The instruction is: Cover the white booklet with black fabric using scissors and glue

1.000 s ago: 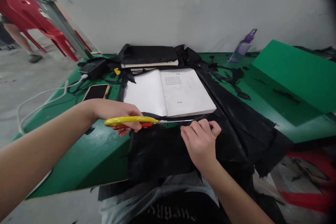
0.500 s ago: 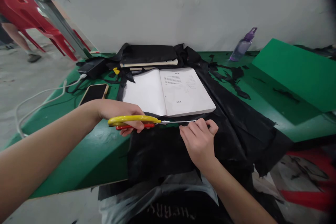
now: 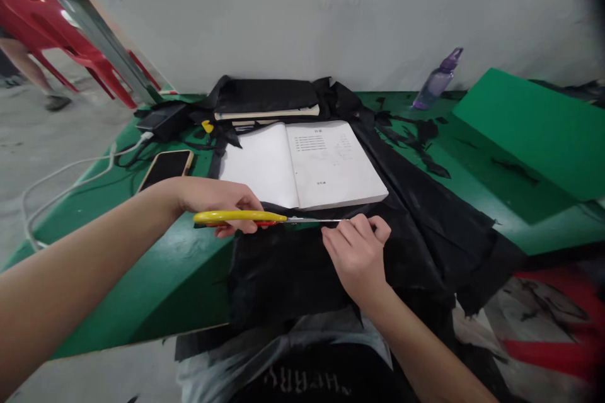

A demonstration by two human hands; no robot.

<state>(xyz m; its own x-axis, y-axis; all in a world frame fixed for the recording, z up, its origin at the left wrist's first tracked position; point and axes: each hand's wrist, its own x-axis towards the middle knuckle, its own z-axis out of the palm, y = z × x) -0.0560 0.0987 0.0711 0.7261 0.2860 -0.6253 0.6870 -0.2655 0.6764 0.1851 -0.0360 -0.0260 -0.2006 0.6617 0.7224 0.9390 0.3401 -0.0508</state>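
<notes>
My left hand (image 3: 227,204) is closed on the handles of yellow and red scissors (image 3: 241,216), whose blades point right across black cloth (image 3: 288,271). The fingers of my right hand (image 3: 357,242) are bent over the cloth at the blade tips and pinch its edge; the tips are hidden there. Just beyond the blades, an open book (image 3: 338,167) lies on the black cloth, with a blank left page and a printed right page.
On the green table (image 3: 189,271) are a phone (image 3: 167,165), a black adapter (image 3: 163,121) with a white cable, a cloth-covered book (image 3: 267,97), black scraps (image 3: 425,154), a purple bottle (image 3: 437,82) and a green board (image 3: 534,132). A person's leg shows far left.
The scissor handles have come closer together, with less of the red one showing. Both hands stay at nearly the same place on the cloth.
</notes>
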